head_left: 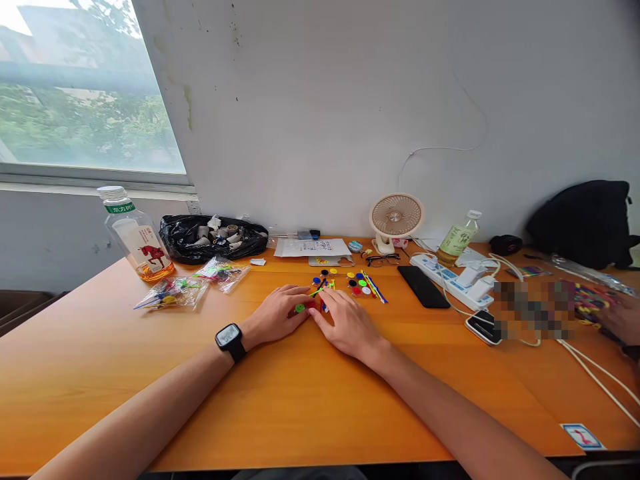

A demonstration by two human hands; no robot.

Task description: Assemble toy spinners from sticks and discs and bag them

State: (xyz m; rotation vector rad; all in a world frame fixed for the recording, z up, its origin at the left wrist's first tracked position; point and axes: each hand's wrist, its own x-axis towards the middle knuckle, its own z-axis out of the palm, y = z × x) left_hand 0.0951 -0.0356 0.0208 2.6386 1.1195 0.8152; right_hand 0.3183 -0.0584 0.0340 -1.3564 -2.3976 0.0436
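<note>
My left hand (280, 315), with a black watch (229, 337) on its wrist, lies low on the wooden table, fingers stretched out. Opposite it, my right hand (349, 324) also rests with its fingers extended, and the two hands' tips nearly meet. Between and beneath the fingers are small plastic pieces: a green disc (300, 308), a thin green stick (317, 292) and bits of red and blue, partly hidden. Just beyond lie small round discs in several colours, such as a yellow disc (333, 272), beside a row of thin coloured sticks (375, 288).
Clear bags of plastic parts (173, 295) lie left, near a tall bottle (137, 240) and a black trash bag (175, 240). A fan (397, 217), phone (423, 287), power strip (453, 285) with cables and another bottle (457, 241) stand right. Another person's hand (623, 317) is at far right.
</note>
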